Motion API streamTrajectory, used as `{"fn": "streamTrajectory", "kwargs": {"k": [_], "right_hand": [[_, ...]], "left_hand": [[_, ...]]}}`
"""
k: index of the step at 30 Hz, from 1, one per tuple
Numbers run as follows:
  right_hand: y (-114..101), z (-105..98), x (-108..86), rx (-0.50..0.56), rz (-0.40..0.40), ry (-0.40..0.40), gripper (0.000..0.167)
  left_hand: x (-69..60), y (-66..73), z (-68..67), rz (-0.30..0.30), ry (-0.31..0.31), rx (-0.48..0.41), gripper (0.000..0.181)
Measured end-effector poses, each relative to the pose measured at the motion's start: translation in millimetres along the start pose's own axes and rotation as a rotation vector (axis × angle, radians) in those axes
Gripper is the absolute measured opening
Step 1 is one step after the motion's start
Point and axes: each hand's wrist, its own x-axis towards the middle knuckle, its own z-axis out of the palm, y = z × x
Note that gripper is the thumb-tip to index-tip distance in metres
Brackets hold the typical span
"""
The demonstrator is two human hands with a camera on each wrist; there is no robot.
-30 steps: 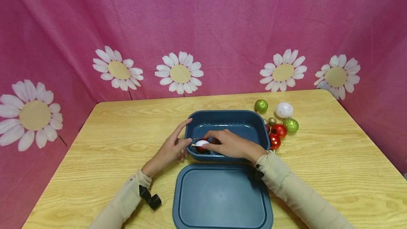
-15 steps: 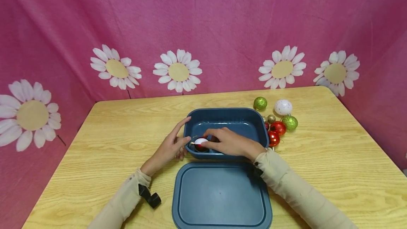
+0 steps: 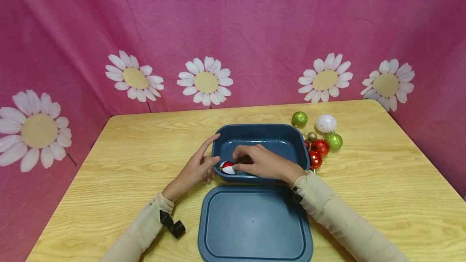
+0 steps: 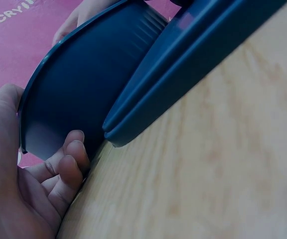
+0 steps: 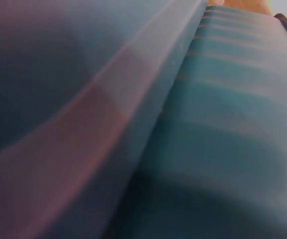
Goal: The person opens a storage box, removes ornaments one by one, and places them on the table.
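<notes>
A red and white Christmas bauble (image 3: 227, 167) lies in the near left corner of a dark blue box (image 3: 288, 131). My right hand (image 3: 263, 162) reaches into the box with bent fingers, its thumb tip at the bauble's right side and the index fingertip just beside it. Its other fingertips are hidden, and something dark shows under the palm. My left hand (image 3: 196, 169) holds the box's left end, with the thumb at the rim and the index finger along the side. In the left wrist view, the other fingers curl against the box's outer wall (image 4: 78, 79).
A blue lid (image 3: 255, 223) lies right in front of the box. Several baubles sit beside its right end: green glitter ones (image 3: 299, 119), a white speckled one (image 3: 326, 123), red ones (image 3: 320, 147) and small gold ones (image 3: 312, 136). The right wrist view is blurred.
The bauble has turned, its red part now up and its white part lower, and the right index finger has come off it. The left hand still holds the box.
</notes>
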Motion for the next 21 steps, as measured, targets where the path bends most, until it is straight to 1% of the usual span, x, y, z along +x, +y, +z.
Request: {"fn": "streamTrajectory", "kwargs": {"k": [3,5,9,12,14,15,16,18,21], "right_hand": [[2,0,-0.1,0.02,-0.034,-0.067,0.035],[3,0,0.0,0.035,-0.055,-0.098,0.037],[5,-1,0.5,0.077,-0.06,-0.103,0.032],[3,-4,0.4,0.104,-0.047,-0.1,0.036],[3,-6,-0.7,0.107,-0.024,-0.082,0.04],[2,-8,-1.9,0.101,-0.011,-0.065,0.041],[3,-12,-3.6,0.093,0.0,-0.046,0.043],[3,-21,-8.2,0.054,0.022,0.017,0.043],[3,-44,-15.7,-0.019,0.052,0.116,0.043]], "left_hand": [[0.1,-0.6,0.3,0.003,-0.001,0.0,0.061],[0.0,-0.8,0.3,0.005,0.0,0.003,0.061],[0.6,1.6,-1.1,0.006,0.003,0.007,0.061],[1.2,2.2,-2.0,0.001,0.005,0.004,0.061],[1.3,1.0,-2.0,-0.002,0.007,0.001,0.061],[2.6,-3.8,-2.1,0.001,0.008,-0.001,0.061],[2.6,-4.3,-1.7,-0.001,0.007,-0.002,0.06],[2.9,-4.7,-0.8,0.001,0.007,0.001,0.06],[1.9,-5.3,-0.8,0.009,0.01,0.004,0.06]]}}
